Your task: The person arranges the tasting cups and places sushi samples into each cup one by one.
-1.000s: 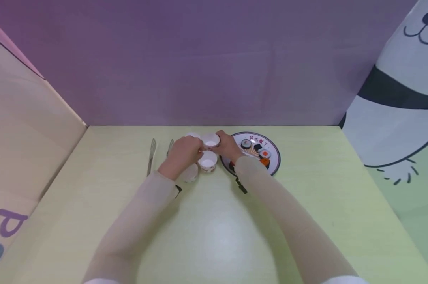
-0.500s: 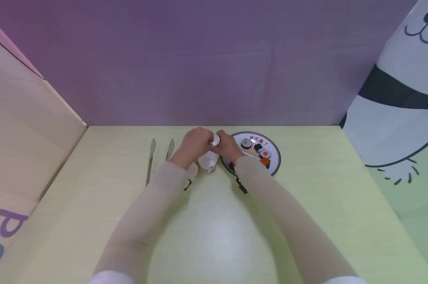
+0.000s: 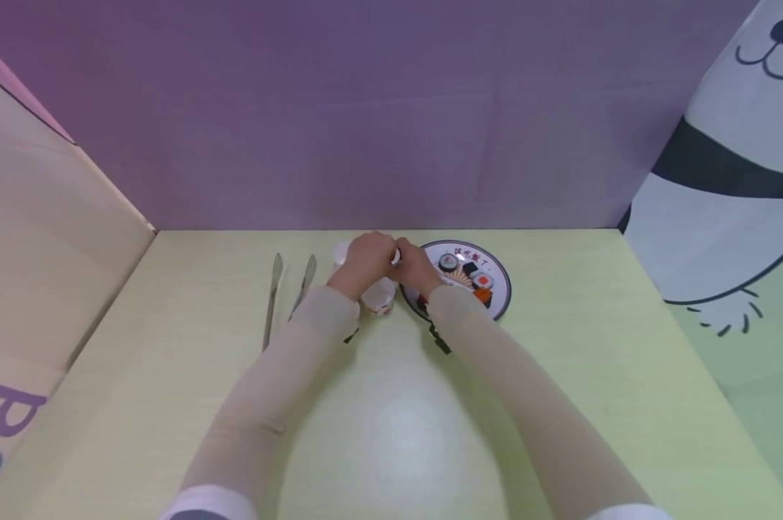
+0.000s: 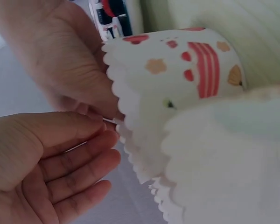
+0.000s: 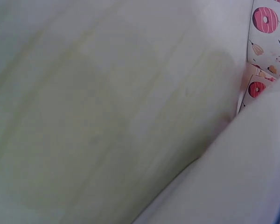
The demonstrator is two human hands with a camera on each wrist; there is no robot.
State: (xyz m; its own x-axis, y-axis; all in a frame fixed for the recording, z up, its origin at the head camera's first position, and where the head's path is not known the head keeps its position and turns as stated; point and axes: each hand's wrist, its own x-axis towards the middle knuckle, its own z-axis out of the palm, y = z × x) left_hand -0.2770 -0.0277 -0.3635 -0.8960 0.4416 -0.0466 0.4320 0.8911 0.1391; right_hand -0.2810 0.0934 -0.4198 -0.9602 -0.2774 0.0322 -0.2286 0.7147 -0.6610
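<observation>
In the head view my left hand (image 3: 368, 260) and right hand (image 3: 417, 271) meet at a white paper baking cup (image 3: 396, 256), mostly hidden between them. From the left wrist view, the left thumb and index finger pinch its scalloped rim, beside the right hand (image 4: 70, 60), which also grips it. A printed baking cup (image 4: 177, 70) with a pink striped pattern shows there, and a blurred white cup fills the lower right. One cup (image 3: 378, 296) stands on the table below the hands; another (image 3: 341, 253) is partly behind the left hand. Doughnut-printed cups (image 5: 266, 42) edge into the right wrist view.
A round plate (image 3: 453, 249) with a dark rim and sushi pictures lies right of the cups, partly under the right forearm. Two slim metal utensils, one long piece (image 3: 272, 303) and another (image 3: 305, 282), lie to the left. A purple backdrop (image 3: 391, 144) rises behind the table.
The left hand has moved right and away from me, up against the right hand, and now covers more of the held baking cup. The right hand has hardly moved.
</observation>
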